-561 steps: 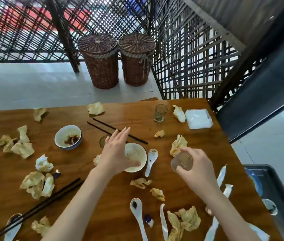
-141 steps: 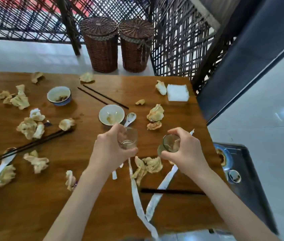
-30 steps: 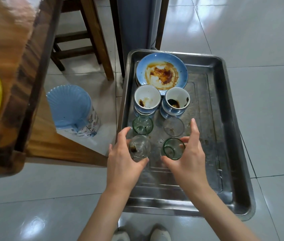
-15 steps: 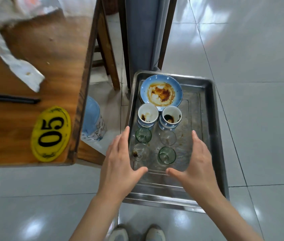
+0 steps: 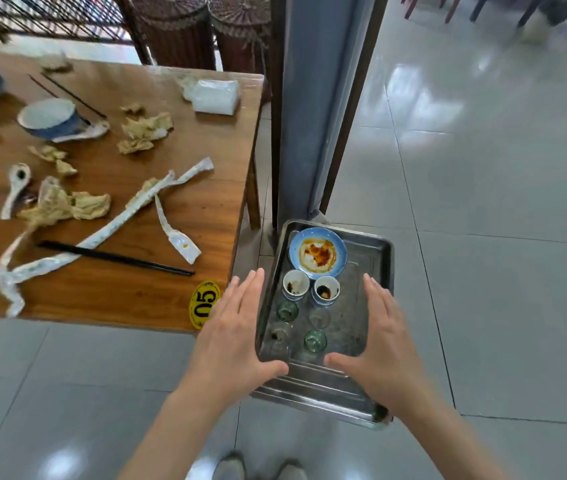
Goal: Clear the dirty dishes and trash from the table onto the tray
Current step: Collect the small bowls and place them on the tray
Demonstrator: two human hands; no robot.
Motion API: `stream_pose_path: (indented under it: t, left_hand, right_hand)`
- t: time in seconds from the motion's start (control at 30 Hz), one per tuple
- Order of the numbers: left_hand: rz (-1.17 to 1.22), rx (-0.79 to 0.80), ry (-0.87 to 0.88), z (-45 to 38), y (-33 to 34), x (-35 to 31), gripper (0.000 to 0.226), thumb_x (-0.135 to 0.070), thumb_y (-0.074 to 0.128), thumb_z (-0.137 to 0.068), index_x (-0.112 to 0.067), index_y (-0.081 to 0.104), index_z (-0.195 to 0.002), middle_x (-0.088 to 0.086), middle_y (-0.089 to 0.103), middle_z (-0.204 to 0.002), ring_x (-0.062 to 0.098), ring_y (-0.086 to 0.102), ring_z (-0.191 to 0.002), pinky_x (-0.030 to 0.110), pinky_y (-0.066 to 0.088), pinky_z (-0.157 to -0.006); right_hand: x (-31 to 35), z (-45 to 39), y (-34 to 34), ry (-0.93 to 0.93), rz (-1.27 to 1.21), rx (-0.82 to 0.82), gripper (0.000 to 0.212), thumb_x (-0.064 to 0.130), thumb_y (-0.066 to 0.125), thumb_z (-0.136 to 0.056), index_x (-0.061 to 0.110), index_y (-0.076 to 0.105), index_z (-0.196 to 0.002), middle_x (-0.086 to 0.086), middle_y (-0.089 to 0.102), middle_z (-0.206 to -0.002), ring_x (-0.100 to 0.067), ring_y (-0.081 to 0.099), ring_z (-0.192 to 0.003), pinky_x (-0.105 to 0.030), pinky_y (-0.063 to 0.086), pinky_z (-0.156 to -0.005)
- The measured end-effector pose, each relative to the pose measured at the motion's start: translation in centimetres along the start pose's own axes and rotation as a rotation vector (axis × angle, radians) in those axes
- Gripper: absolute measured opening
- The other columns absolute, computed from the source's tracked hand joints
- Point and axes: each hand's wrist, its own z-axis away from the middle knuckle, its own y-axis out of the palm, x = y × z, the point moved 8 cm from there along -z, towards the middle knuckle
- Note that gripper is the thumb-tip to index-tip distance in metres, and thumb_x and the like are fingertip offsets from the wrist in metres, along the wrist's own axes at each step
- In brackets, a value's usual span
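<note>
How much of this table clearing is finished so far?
Partly done. The tray holds a stained plate, two cups and four small glasses. Both hands, left and right, are empty above it. The table still has bowls, spoons, chopsticks and crumpled napkins.

We hold both bare forearms out ahead of us, palms turned inward toward each other. Our left hand [image 5: 232, 336] and right hand [image 5: 384, 344] are spread flat, fingers straight and together, thumbs pointing toward one another, neither hand holding anything.
</note>
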Motion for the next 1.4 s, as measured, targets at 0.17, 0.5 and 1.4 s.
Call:
stream_pose_path:
  t: [0.17,0.5,1.4]
  left_hand:
    - [0.024,-0.041,-0.09,2.3,-7.7,0.0,0.126,-0.054,0.08,-0.057,-0.033,-0.006,-0.147,-0.012,0.007,-0.156,0.01,-0.002,-0.143,0.035,0.014,-0.114]
    - [0.033,-0.179,-0.251,6.8,-22.7,6.8,0.128,-0.058,0.081,-0.052,-0.034,0.0,-0.148,-0.008,0.016,-0.155,0.015,0.005,-0.144,0.041,0.024,-0.113]
    - [0.041,-0.268,-0.4,5.9,-43.9,36.7,0.125,-0.06,0.08,-0.053,-0.036,0.002,-0.147,-0.01,0.016,-0.155,0.012,0.009,-0.143,0.037,0.028,-0.112]
  right_hand:
    - [5.7,1.9,-3.7,-0.081,0.013,0.046,0.121,0.042,0.082,-0.063,0.026,-0.002,-0.149,0.012,0.005,-0.156,-0.011,0.001,-0.144,-0.035,0.014,-0.118]
    - [21.5,1.8,-3.9,-0.281,0.013,0.128,0.118,0.036,0.083,-0.064,0.029,0.002,-0.149,0.011,0.012,-0.155,-0.011,0.007,-0.143,-0.037,0.016,-0.118]
    - [51.4,-9.7,12.0,-0.335,0.137,0.123,0.117,0.046,0.081,-0.064,0.035,0.0,-0.148,0.016,0.007,-0.156,-0.01,0.003,-0.144,-0.033,0.015,-0.115]
